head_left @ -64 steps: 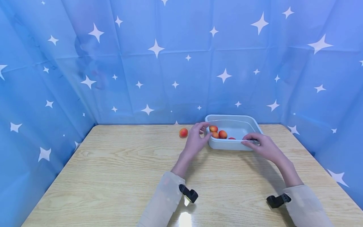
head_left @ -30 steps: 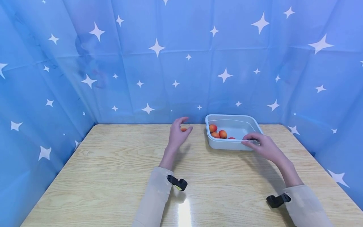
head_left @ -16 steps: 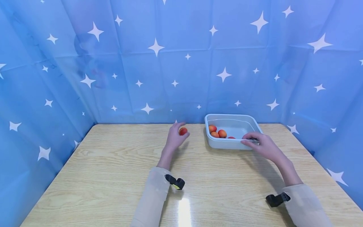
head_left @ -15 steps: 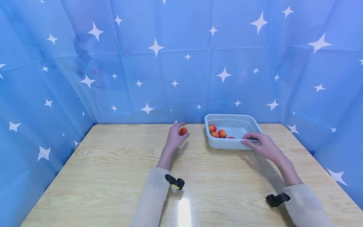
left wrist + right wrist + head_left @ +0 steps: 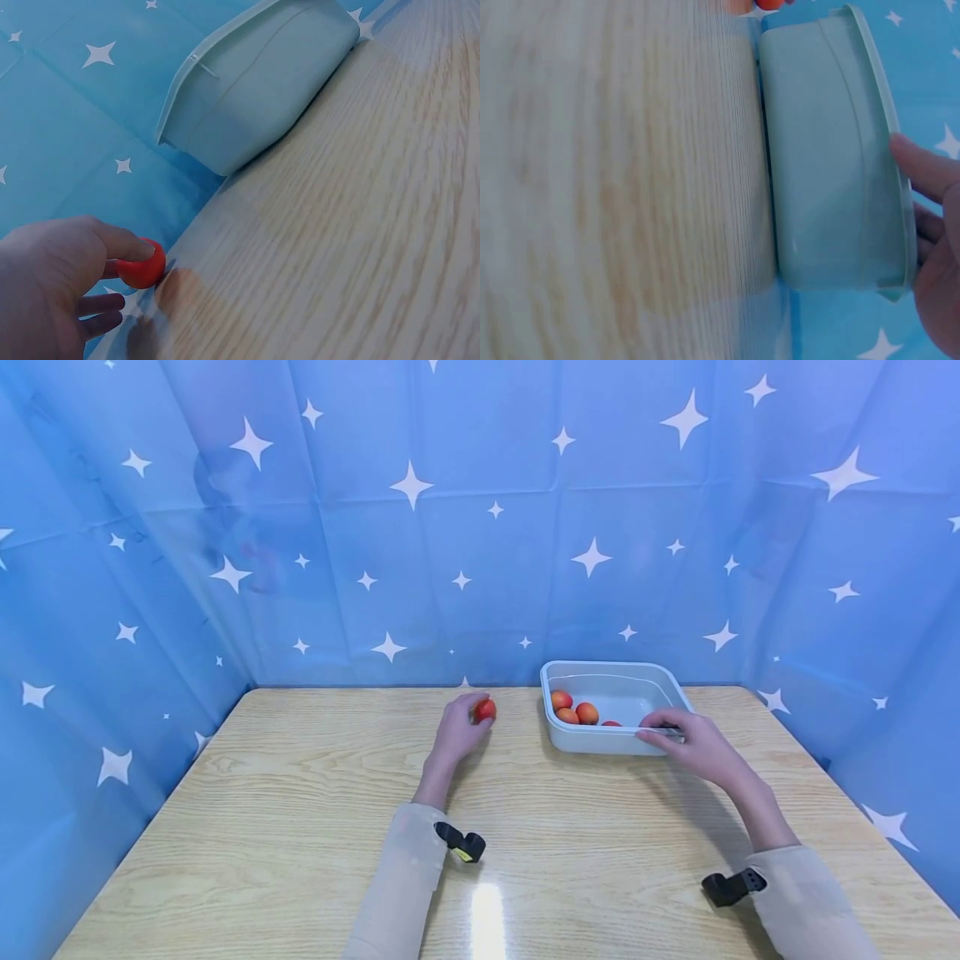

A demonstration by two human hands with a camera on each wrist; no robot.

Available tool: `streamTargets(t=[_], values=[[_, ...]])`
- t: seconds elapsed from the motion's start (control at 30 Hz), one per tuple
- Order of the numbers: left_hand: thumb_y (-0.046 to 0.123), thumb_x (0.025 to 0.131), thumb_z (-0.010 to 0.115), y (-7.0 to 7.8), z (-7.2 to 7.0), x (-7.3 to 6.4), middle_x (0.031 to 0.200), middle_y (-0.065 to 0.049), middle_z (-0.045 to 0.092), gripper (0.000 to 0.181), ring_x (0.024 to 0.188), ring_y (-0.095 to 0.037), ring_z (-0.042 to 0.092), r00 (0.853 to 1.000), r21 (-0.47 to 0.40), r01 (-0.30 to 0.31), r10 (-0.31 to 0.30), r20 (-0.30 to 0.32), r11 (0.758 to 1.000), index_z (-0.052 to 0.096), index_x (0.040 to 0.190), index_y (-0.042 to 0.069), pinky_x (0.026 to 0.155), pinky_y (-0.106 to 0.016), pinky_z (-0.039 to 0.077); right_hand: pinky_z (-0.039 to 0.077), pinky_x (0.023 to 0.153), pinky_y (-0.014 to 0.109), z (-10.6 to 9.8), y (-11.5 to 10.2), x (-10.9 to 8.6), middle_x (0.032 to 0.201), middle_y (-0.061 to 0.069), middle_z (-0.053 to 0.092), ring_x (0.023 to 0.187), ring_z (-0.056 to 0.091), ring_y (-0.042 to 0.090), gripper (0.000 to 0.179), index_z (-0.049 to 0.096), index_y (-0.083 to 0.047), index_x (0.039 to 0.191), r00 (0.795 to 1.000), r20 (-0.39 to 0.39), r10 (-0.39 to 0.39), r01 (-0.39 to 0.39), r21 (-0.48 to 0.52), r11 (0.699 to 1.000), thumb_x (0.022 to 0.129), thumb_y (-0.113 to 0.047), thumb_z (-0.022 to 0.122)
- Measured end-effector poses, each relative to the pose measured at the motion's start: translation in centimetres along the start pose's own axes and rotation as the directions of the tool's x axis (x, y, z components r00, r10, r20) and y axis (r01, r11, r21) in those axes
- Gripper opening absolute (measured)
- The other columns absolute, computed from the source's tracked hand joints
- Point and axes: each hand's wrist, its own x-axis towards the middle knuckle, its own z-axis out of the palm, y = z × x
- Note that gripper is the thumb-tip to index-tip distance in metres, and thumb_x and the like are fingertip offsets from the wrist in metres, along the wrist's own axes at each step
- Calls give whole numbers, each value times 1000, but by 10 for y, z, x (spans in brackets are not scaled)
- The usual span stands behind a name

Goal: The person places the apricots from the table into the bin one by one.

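In the head view my left hand (image 5: 454, 732) has its thumb and fingers round a red-orange apricot (image 5: 487, 711), low over the back of the table. The left wrist view shows the thumb on top of the apricot (image 5: 144, 268), with the other fingers behind and below it. To the right stands a pale blue-green plastic tub (image 5: 600, 742), holding several apricots (image 5: 587, 714) at its left end. My right hand (image 5: 697, 748) pinches the front rim of the tub near its right corner; the right wrist view has the thumb outside the wall.
The wooden table (image 5: 315, 827) runs back to a blue curtain (image 5: 450, 527) with white stars, which also closes off both sides. Each sleeve carries a small black wrist camera, the left one (image 5: 461, 842) and the right one (image 5: 733, 887).
My left hand has moved left from the tub's left end to the lone apricot, come down and closed its thumb and fingers on it. The right hand and tub have stayed put.
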Motion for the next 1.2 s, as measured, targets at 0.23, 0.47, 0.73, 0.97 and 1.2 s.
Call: streamTargets(t=[0.23, 0.47, 0.73, 0.97, 1.2], values=[[2, 90, 72, -1, 2, 0, 137, -17, 59, 46, 131, -33, 51, 999, -3, 33, -33, -7, 999, 62, 135, 3, 111, -45, 41, 47, 78, 20, 0, 0, 0, 95, -4, 70, 89, 59, 6, 10, 74, -13, 102, 1000, 1, 5, -5, -1, 1000, 95, -19, 72], [1, 89, 73, -2, 3, -1, 127, -17, 62, 40, 113, -31, 57, 999, 4, 49, -49, -7, 999, 65, 128, 4, 98, -43, 50, 47, 78, 19, -1, 0, 0, 94, -4, 70, 88, 59, 7, 9, 74, -13, 102, 1000, 4, 4, -4, 6, 1000, 95, -19, 72], [3, 90, 74, 1, 2, -2, 122, -15, 62, 41, 100, -27, 59, 998, -50, 59, -60, -15, 997, 64, 130, 4, 90, -38, 52, 47, 78, 20, -1, -1, 0, 94, -4, 70, 89, 60, 8, 10, 74, -14, 102, 1000, 8, 12, -12, 0, 1000, 96, -20, 71], [2, 91, 73, 2, 2, 0, 120, -15, 63, 41, 96, -26, 61, 999, -123, -6, 0, -53, 992, 64, 131, 1, 87, -35, 54, 47, 77, 21, -1, -1, 0, 93, -5, 70, 87, 60, 9, 9, 74, -14, 102, 1000, 7, 16, -16, 1, 1000, 96, -20, 72], [5, 91, 74, 5, 2, 4, 119, -16, 65, 38, 95, -26, 64, 993, -168, -75, 59, -100, 983, 65, 127, -2, 84, -31, 56, 47, 76, 21, -1, 0, 0, 93, -5, 70, 87, 60, 8, 9, 74, -14, 102, 1000, 3, 16, -16, 0, 1000, 96, -20, 72]])
